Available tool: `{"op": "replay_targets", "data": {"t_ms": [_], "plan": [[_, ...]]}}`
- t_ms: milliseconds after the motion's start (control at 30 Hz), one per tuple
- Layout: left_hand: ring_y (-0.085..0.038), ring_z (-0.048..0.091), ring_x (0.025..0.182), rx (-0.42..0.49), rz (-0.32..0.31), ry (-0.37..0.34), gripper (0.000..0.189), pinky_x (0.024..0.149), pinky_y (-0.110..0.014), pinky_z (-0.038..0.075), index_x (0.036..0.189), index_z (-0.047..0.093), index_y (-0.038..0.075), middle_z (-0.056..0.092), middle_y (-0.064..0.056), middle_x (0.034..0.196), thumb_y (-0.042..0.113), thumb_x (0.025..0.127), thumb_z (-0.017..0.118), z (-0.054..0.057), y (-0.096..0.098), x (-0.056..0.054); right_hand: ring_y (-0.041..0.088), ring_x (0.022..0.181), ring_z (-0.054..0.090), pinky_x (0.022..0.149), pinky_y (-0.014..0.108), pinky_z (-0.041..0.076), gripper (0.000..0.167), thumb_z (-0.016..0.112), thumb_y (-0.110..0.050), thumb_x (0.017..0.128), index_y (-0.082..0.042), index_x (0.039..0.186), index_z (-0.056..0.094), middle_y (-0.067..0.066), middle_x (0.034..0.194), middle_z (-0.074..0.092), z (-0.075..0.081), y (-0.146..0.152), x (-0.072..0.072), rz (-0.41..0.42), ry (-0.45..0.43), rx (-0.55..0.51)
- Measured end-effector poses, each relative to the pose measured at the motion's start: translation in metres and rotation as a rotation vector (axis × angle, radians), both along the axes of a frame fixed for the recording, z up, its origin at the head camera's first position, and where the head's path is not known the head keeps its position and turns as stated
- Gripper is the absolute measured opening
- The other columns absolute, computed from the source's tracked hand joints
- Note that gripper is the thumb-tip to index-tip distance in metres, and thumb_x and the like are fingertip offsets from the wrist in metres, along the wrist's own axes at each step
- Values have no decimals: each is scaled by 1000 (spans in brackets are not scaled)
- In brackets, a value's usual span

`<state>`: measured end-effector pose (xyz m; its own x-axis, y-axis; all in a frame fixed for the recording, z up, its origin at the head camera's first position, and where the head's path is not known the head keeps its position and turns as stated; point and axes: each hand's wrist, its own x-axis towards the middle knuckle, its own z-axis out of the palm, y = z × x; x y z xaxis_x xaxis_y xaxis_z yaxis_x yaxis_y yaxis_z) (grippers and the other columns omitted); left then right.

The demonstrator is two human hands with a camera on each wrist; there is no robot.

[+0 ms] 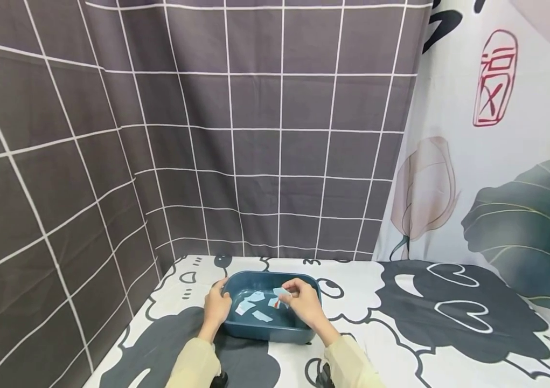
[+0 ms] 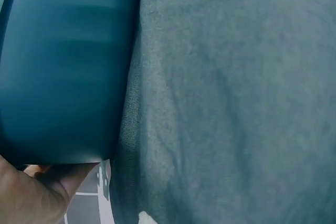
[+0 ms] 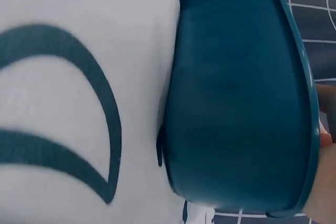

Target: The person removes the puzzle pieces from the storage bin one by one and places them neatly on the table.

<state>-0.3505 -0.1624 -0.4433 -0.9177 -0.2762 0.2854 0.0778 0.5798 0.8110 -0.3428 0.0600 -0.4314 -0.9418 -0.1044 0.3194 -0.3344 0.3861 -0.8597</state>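
Observation:
A dark teal plastic basin (image 1: 275, 332) sits on the patterned cloth, with several light blue paper-like pieces (image 1: 262, 316) scattered on its floor. My left hand (image 1: 216, 307) grips the basin's left end, thumb at the rim; in the left wrist view that hand (image 2: 31, 195) shows at the lower left against the basin wall (image 2: 68, 87). Over the right part of the basin, my right hand (image 1: 305, 304) pinches a light blue piece (image 1: 280, 291) between thumb and fingers. A small orange-red bit (image 1: 277, 304) shows just below those fingertips. The basin's outer wall (image 3: 236, 98) mostly hides the right hand (image 3: 323, 182) in its wrist view.
A white and dark grey cartoon cloth (image 1: 352, 345) covers the table. Behind and to the left hangs a dark grey curtain (image 1: 255, 151) with a white grid. A white curtain (image 1: 449, 97) with flower and leaf prints hangs at the right.

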Motion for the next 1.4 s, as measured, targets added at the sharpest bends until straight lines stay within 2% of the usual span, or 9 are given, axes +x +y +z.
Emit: {"op": "replay_targets", "data": {"t_ms": [133, 433, 567, 700, 867, 1000, 1100, 1233, 1400], "plan": [[-52, 51, 125, 1, -3, -3, 47, 102, -60, 41, 131, 55, -7, 54, -34, 133, -6, 85, 48, -3, 0, 3, 10, 71, 64, 60, 18, 47, 22, 74, -7, 80, 2, 98, 65, 14, 90, 70, 2, 7, 3, -38, -51, -97], [-49, 60, 111, -38, 1, 6, 49, 91, -57, 47, 131, 56, -6, 56, -34, 131, -6, 83, 47, -2, 1, 5, 6, 59, 53, 54, 19, 47, 19, 68, -5, 84, 9, 97, 62, 4, 75, 65, 12, 42, 1, -132, -124, -180], [-50, 58, 115, -43, -9, 8, 49, 93, -58, 47, 132, 55, -7, 55, -35, 132, -6, 84, 47, -2, -1, 3, 4, 63, 56, 58, 17, 50, 23, 66, -7, 87, 11, 100, 61, 0, 75, 67, 8, 60, -4, -193, -163, -246], [-50, 58, 115, -43, -13, 8, 49, 92, -58, 47, 132, 55, -7, 54, -35, 133, -6, 84, 47, -1, -3, 3, 4, 68, 59, 61, 17, 52, 26, 64, -6, 88, 12, 105, 59, 3, 82, 71, -1, 73, -7, -232, -216, -311], [-51, 56, 117, -55, -7, 13, 49, 95, -59, 45, 132, 55, -7, 54, -35, 132, -6, 84, 47, 4, -4, 4, 10, 74, 62, 67, 25, 56, 29, 63, -7, 87, 13, 106, 59, 18, 92, 70, -9, 82, -10, -311, -269, -226], [-53, 54, 119, -43, -14, 15, 49, 98, -60, 43, 133, 54, -7, 54, -35, 133, -5, 84, 46, 6, -4, 5, 12, 75, 64, 70, 31, 59, 29, 64, -5, 85, 15, 105, 60, 29, 102, 65, -13, 84, -11, -331, -321, -161], [-54, 54, 118, -32, -18, 33, 50, 98, -61, 43, 133, 55, -6, 54, -35, 132, -4, 84, 46, 4, -2, 5, 8, 65, 59, 64, 25, 57, 28, 63, -4, 84, 16, 104, 60, 22, 89, 66, -15, 84, -12, -327, -367, -167], [-55, 54, 116, -40, -8, 66, 50, 96, -61, 44, 131, 57, -4, 56, -36, 129, -3, 83, 46, 3, 0, 5, 4, 56, 52, 56, 15, 51, 27, 59, -2, 84, 17, 103, 61, 2, 68, 59, -19, 82, -11, -289, -418, -230], [-53, 51, 122, -5, -10, 19, 50, 101, -61, 41, 132, 56, -5, 54, -34, 133, -4, 84, 46, 4, -1, 4, 2, 53, 53, 54, 12, 49, 25, 54, 1, 85, 20, 100, 60, -2, 61, 56, -20, 81, -7, -269, -418, -256]]}}
